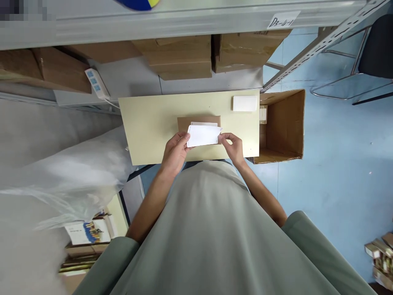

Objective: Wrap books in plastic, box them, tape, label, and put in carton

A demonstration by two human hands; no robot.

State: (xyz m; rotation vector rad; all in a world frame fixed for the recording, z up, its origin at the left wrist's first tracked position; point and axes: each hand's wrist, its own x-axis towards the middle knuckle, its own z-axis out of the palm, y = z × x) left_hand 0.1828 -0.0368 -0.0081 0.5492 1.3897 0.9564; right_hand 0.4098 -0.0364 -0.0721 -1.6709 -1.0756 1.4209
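Observation:
A white card or folded sheet (203, 135) is held at both ends over a small pale-yellow table (147, 123). My left hand (175, 152) pinches its left end. My right hand (233, 146) pinches its right end. Under the card lies a flat brown envelope or cardboard piece (184, 122), with another white sheet (204, 123) on top of it. A separate stack of white cards (245, 103) rests at the table's far right corner.
An open cardboard box (287, 123) stands on the blue floor right of the table. Metal shelving (184, 24) with brown cartons (181, 55) is behind; a power strip (95, 83) lies at left. A large plastic-wrapped bundle (61, 164) fills the left side. A chair (368, 61) is far right.

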